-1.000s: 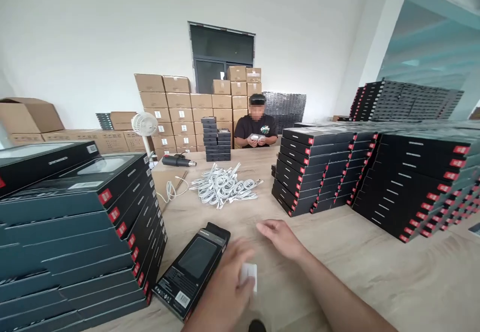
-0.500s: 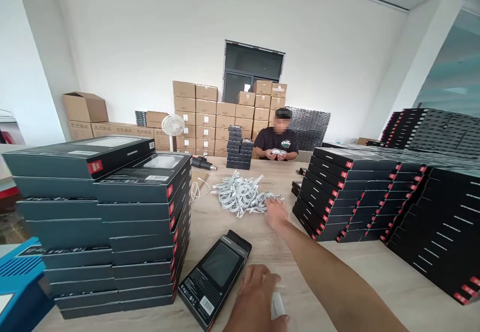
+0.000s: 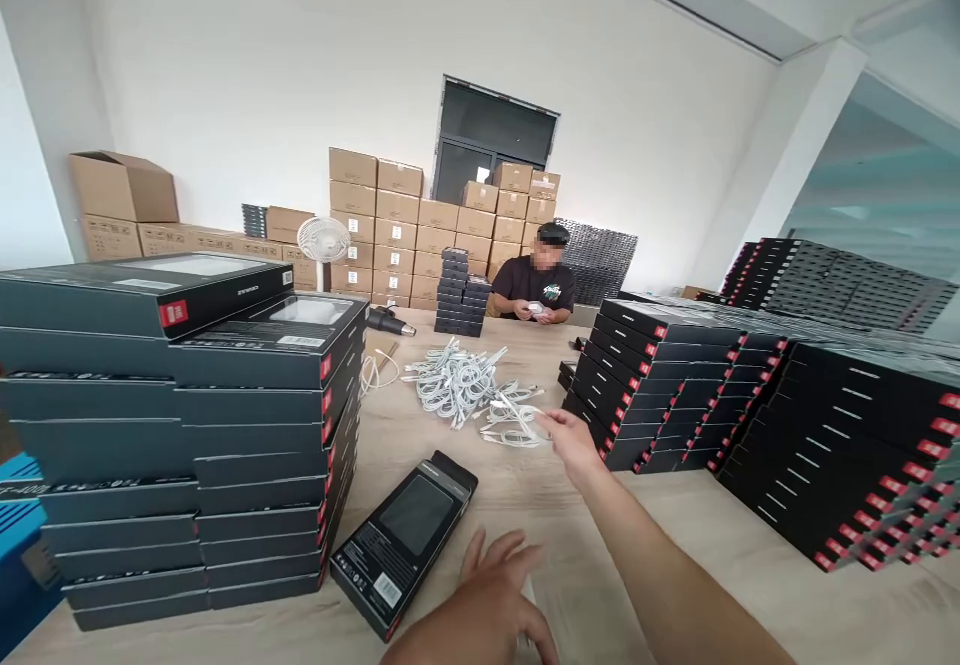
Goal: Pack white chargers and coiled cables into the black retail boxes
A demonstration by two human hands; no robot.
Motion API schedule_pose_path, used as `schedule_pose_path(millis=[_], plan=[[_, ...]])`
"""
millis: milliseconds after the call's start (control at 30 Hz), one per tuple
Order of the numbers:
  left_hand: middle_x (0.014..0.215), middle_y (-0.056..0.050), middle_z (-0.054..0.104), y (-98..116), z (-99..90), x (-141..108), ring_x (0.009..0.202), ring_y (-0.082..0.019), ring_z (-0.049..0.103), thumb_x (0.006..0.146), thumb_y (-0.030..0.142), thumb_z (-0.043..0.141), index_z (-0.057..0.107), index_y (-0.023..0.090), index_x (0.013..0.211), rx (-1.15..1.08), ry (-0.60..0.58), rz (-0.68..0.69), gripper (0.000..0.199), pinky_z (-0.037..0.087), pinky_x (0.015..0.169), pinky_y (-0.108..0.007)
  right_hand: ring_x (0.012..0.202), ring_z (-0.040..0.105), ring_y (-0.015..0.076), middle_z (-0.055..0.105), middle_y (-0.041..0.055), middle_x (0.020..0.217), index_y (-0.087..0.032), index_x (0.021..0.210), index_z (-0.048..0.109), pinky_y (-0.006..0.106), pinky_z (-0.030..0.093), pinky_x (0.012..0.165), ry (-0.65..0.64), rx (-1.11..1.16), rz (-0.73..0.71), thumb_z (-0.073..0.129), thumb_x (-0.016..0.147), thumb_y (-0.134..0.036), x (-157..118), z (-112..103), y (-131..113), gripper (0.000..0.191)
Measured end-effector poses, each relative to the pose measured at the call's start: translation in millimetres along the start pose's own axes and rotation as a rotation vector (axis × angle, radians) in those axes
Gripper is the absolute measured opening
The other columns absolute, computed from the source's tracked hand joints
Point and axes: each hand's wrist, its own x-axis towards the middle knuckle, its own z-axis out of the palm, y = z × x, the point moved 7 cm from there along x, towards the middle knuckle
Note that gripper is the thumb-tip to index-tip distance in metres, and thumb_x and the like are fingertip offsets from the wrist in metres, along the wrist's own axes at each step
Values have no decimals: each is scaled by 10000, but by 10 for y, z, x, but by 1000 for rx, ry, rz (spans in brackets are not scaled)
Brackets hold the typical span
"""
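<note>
My right hand (image 3: 568, 437) reaches forward over the wooden table, its fingers closed on a white cable (image 3: 517, 407) at the right edge of a heap of white cables (image 3: 459, 381). In the lower middle, my left hand (image 3: 496, 585) hovers low with its fingers spread. A white object (image 3: 529, 590) shows in part beneath it, mostly hidden by the hand. Left of that hand lies a black retail box (image 3: 405, 543) with a dark window, a barcode and a raised end flap at its far end.
Tall stacks of dark boxes stand at the left (image 3: 259, 465) and right (image 3: 637, 385). A heat gun (image 3: 390, 321) and a white fan (image 3: 324, 241) are beyond the left stack. Across the table sits a person (image 3: 534, 285) holding something white. Cartons (image 3: 397, 235) line the wall.
My right hand has drawn back slightly, lifting a cable from the heap's edge. My left hand's fingers have spread above the white object. The view has shifted somewhat to the right.
</note>
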Motion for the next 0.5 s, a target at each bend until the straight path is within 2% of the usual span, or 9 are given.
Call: schedule_pose_path(millis=[33,100,133,167,233,300,500], plan=[[1278,-15,698,61,-22,-2,1231,-255,620,695,365,753,745,395,1095,-15,-61,31,402,431,1112,-462,643,621,207,686,49,672,-165,790,713,320,474,614,-8,13,2,596,784,-562,-139,-20,45,414],[1379,-6,635,257,-50,-30,1330,-300,536,605,344,817,795,377,921,-18,-256,138,318,345,1155,-536,667,614,213,682,42,673,-181,754,705,327,469,640,-38,7,6,625,762,-503,-399,-30,148,332],[1455,13,567,344,-75,-48,1396,-321,454,596,287,823,801,381,820,25,-335,165,244,278,1170,-584,694,614,215,686,40,691,-188,740,701,330,467,669,-57,-9,9,639,750,-462,-504,-26,197,281],[1502,22,512,410,-107,-56,1438,-325,388,602,227,819,800,390,802,78,-391,163,259,230,1173,-616,724,613,217,693,39,717,-193,737,699,329,461,700,-77,-30,12,647,743,-420,-585,-19,241,233],[1547,20,446,535,-175,-47,1479,-328,301,622,176,804,797,400,845,162,-420,169,317,148,1173,-659,778,616,212,707,37,780,-198,768,705,316,443,745,-119,-74,21,641,750,-352,-672,-3,307,168],[1561,9,425,633,-177,-37,1486,-325,286,644,146,777,792,397,868,243,-431,191,336,127,1169,-676,809,622,205,722,40,838,-201,822,713,297,425,750,-158,-113,32,624,776,-320,-685,10,340,155],[1583,-74,394,732,117,-78,1493,-323,270,772,180,707,777,283,836,422,-511,369,140,137,1190,-627,807,622,202,738,42,854,-215,845,715,276,374,694,-188,-226,49,595,836,-321,-646,11,318,160]])
